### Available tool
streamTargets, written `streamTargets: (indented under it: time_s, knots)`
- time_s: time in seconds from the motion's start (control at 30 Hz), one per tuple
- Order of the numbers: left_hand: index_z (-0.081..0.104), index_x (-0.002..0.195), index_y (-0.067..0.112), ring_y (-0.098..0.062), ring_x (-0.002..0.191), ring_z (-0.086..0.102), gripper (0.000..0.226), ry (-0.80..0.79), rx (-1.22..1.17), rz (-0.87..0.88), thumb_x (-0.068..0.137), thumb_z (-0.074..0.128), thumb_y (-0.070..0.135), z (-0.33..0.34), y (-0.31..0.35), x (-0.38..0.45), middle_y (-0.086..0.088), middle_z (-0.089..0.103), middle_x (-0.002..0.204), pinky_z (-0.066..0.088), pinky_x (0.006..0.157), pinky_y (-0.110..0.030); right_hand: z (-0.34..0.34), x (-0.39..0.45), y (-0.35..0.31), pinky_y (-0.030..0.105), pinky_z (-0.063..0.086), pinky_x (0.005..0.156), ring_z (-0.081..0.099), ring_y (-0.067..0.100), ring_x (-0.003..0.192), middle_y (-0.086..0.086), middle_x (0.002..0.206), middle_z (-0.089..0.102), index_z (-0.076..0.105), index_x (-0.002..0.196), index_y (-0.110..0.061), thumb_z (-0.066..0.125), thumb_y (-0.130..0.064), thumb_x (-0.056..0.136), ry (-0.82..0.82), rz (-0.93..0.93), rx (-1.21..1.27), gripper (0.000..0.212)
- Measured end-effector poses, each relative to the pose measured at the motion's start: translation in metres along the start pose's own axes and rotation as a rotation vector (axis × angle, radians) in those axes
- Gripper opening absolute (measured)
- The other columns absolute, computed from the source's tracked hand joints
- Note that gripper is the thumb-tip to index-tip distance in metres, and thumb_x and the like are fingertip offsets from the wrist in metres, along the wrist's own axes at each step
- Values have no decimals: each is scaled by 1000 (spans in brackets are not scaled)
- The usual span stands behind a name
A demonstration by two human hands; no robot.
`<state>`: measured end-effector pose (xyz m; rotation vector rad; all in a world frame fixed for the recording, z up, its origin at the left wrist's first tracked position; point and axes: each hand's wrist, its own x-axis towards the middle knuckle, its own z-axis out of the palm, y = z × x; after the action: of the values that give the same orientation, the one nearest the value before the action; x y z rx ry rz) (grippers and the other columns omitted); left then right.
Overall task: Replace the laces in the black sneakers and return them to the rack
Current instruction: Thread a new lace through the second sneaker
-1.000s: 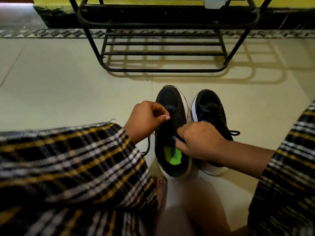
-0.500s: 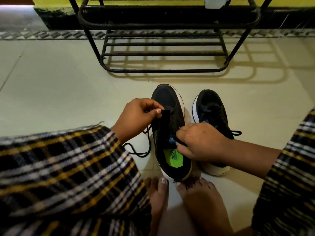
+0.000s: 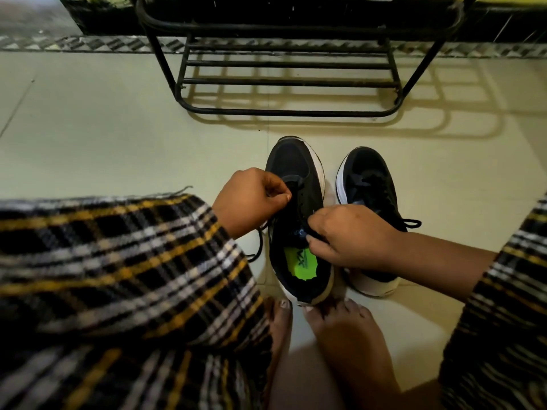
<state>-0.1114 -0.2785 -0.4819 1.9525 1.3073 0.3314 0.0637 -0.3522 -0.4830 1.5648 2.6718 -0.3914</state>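
While both hands pinch lace, eyelets hidden, rack top cropped

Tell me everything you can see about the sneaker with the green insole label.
The left sneaker is black, seemingly fabric, with a white sole and a bright green label on its insole. It stands upright on the pale floor, toe toward the rack, beside its mate. The left hand pinches a black lace near the forward eyelets, and slack trails down that side. The right hand grips it at the tongue. Bare toes touch its heel.
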Motion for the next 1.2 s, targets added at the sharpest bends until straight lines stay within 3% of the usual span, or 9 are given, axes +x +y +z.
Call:
streamTargets:
  time_s: [0.13, 0.23, 0.3, 0.57, 0.67, 0.87, 1.03, 1.2]
  knots:
    - [73, 83, 18, -7, 71, 62, 7, 23, -260, -105, 86, 66, 17, 10, -2, -1, -2, 71, 81, 45, 62, -9, -3, 1, -4, 32, 31, 49, 48, 24, 66, 3, 74, 49, 47, 76, -12, 45, -36, 92, -35, 5, -15, 29]
    - [72, 83, 17, -6, 77, 62, 8, 0, -381, -132, 86, 66, 13, 15, -2, -4, -1, 70, 82, 47, 71, -13, -7, 2, -10, 27, 17, 45, 38, 20, 64, 0, 73, 42, 42, 75, -14, 44, -37, 93, -57, -3, -20, 29]
    - [72, 83, 17, -5, 78, 62, 8, 5, -403, -146, 87, 66, 13, 16, -2, -3, -1, 70, 82, 48, 73, -14, -9, 3, -11, 25, 15, 45, 36, 19, 65, 0, 76, 42, 41, 76, -15, 43, -37, 93, -78, 2, -31, 28]
    - [73, 88, 13, 13, 53, 50, 9, 38, -178, 34, 87, 64, 13, 15, -4, -3, 4, 64, 80, 34, 57, -3, -16, 6, -9, 23, 22, 46, 39, 18, 61, 3, 74, 51, 38, 65, -17, 45, -37, 91, -156, 18, -8, 33]
    - [74, 91, 14, 13, 58, 50, 10, 69, -93, 91, 87, 64, 13, 18, -7, -3, 4, 60, 85, 35, 59, -5, -18, 9, -10, 25, 26, 47, 41, 18, 59, 6, 72, 54, 31, 59, -18, 47, -35, 90, -185, 10, 15, 38]
    - [73, 86, 12, 9, 61, 51, 10, 232, -278, 46, 85, 64, 6, 30, -6, -11, 3, 62, 83, 44, 68, -17, -16, 14, -13, 23, 21, 45, 42, 19, 62, 2, 73, 51, 29, 59, -22, 44, -38, 93, -208, -33, -35, 40]
    - [72, 83, 6, 7, 73, 54, 8, 206, -248, 191, 81, 65, 3, 30, 2, -12, 4, 60, 79, 37, 69, -4, -19, 14, -12, 24, 20, 45, 33, 13, 50, -1, 61, 38, 28, 58, -21, 45, -38, 93, -222, -22, -27, 42]
    - [71, 82, 7, 0, 77, 51, 15, 149, -71, 291, 78, 58, 11, 23, -2, -6, 4, 57, 83, 37, 71, -5, -14, 12, -12, 28, 25, 47, 40, 20, 57, 4, 67, 46, 29, 58, -20, 45, -34, 93, -205, 20, 72, 41]
